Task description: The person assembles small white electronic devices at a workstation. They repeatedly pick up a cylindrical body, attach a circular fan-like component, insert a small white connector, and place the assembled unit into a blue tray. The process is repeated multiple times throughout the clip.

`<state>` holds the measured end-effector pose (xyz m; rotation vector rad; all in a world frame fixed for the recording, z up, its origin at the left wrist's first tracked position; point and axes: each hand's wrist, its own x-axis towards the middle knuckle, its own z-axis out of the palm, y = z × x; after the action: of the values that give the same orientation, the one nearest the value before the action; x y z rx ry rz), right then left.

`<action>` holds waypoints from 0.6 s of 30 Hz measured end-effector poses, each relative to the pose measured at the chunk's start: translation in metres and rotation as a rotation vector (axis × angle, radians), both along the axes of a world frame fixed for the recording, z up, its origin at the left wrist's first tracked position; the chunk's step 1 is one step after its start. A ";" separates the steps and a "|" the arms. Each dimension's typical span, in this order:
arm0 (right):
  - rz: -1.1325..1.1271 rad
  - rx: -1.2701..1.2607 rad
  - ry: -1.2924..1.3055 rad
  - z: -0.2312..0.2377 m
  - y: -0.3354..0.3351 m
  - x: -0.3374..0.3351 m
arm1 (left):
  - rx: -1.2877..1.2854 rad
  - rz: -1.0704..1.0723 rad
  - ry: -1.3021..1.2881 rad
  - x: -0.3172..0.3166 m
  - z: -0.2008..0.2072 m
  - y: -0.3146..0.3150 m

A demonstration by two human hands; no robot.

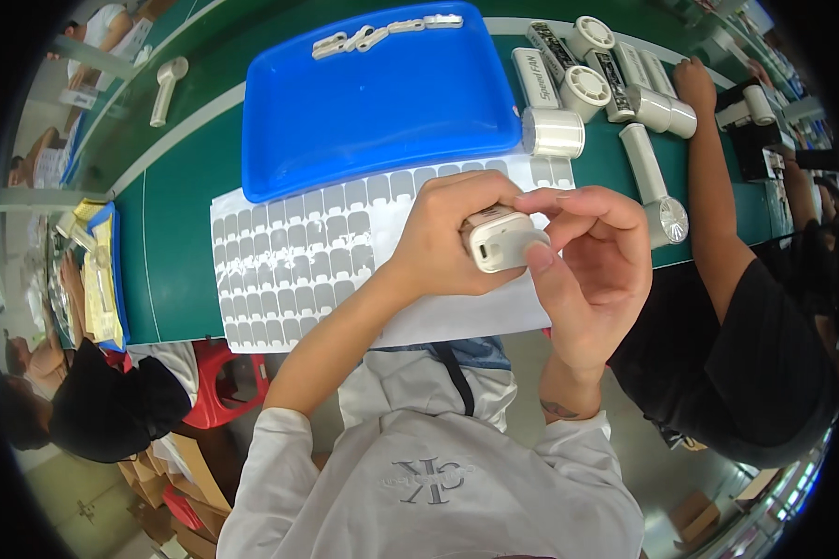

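My left hand (pixel 457 233) is wrapped round a white handheld fan (pixel 496 250), whose handle end points toward me and shows a small dark slot. From the other side my right hand (pixel 592 270) reaches it, thumb on the grey-white end face and index finger at the upper edge. Whether a thin piece lies under that thumb, I cannot tell. The rest of the fan is hidden by my hands. Beneath them lies a white sheet (pixel 419 317) with rows of grey label stickers (pixel 289 270); part of the sheet is bare of stickers.
Behind the sheet stands a blue tray (pixel 382 102) with several small white parts (pixel 387 35) along its far edge. White fans (pixel 587 88) and boxes crowd its right side. Another fan (pixel 165 90) lies at far left. A co-worker's arm (pixel 718 186) rests on the right.
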<state>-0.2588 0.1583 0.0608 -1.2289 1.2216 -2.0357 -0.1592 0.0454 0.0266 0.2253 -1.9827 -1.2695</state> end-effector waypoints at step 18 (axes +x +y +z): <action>-0.048 -0.011 0.043 -0.003 -0.002 0.008 | -0.055 0.020 0.047 0.000 -0.008 -0.002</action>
<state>-0.2508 0.1566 0.0580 -1.2661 1.2727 -2.0628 -0.1592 0.0432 0.0187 0.1864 -1.9679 -1.1953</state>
